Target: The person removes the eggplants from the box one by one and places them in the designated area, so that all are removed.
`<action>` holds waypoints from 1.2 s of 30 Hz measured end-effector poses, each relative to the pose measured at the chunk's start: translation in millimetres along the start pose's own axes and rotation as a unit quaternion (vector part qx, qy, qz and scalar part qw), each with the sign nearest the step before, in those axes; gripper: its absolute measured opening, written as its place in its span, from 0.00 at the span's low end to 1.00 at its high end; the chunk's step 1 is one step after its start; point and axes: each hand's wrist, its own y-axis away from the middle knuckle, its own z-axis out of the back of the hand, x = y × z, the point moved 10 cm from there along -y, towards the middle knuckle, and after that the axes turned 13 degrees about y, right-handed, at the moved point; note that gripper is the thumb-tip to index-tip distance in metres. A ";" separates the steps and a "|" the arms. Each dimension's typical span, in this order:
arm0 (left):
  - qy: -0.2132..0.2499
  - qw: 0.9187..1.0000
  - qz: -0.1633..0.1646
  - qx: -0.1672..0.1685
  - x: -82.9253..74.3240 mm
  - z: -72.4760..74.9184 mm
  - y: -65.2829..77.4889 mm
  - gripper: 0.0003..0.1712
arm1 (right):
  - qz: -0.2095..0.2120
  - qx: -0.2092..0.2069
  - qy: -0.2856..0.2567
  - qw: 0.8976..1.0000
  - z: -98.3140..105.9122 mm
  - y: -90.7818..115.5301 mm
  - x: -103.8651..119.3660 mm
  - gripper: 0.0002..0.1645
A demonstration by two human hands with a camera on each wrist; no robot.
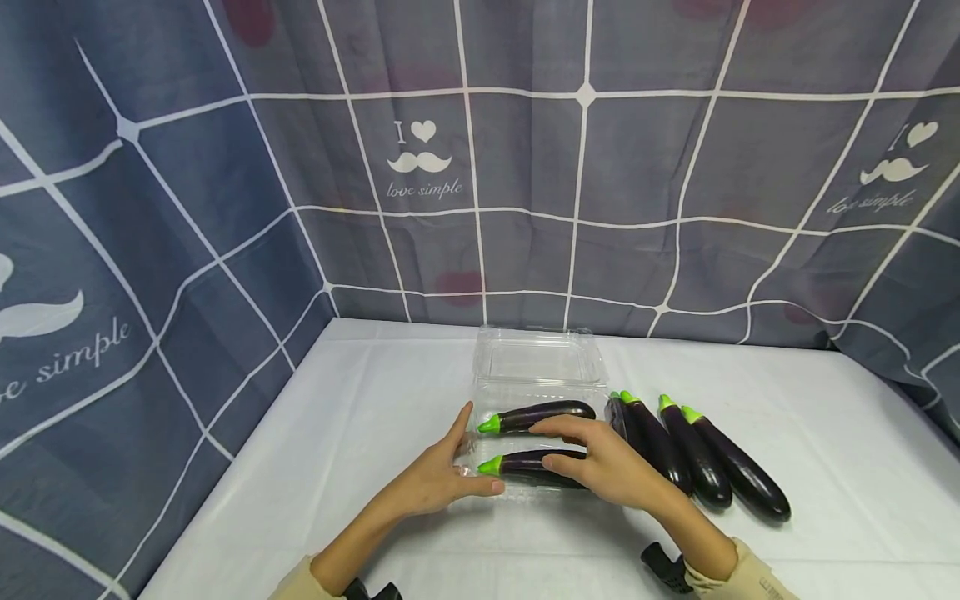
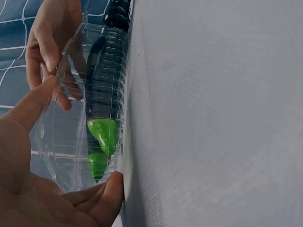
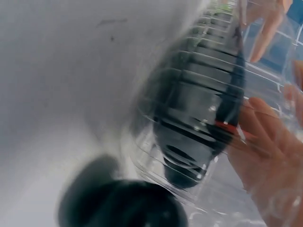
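Two dark purple eggplants with bright green caps lie side by side in a clear plastic container: the far eggplant [image 1: 551, 413] and the near eggplant [image 1: 528, 465]. My left hand [image 1: 431, 477] holds the left end of the container [image 2: 59, 125], thumb and fingers spread round its end wall. Over the container's right part is my right hand [image 1: 607, 462], its fingers loosely bent above the near eggplant. In the left wrist view its fingertips reach inside the rim, apart from the eggplants. It covers the near eggplant's right end in the head view.
Several loose eggplants [image 1: 697, 458] lie aslant on the white-covered table [image 1: 360, 392], right of the container. The container's lid [image 1: 538, 358] lies flipped back behind it. A grey checked curtain [image 1: 525, 158] hangs behind and at both sides.
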 end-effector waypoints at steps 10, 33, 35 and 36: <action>-0.005 1.000 0.004 -0.006 0.7 2.9 0.8 0.69 | 0.001 0.045 0.029 0.999 -16.5 -1.9 -5.8 0.18; 0.010 1.000 0.003 -0.002 0.7 0.7 0.8 0.69 | -0.005 0.067 0.086 0.994 -22.7 -0.3 -7.3 0.21; 0.012 1.000 0.005 -0.002 0.3 0.4 1.3 0.69 | -0.005 0.061 0.087 0.994 -21.8 -0.2 -7.1 0.21; 0.014 1.000 0.006 -0.002 0.3 0.4 1.6 0.69 | -0.005 0.057 0.088 0.995 -21.3 -0.1 -7.2 0.21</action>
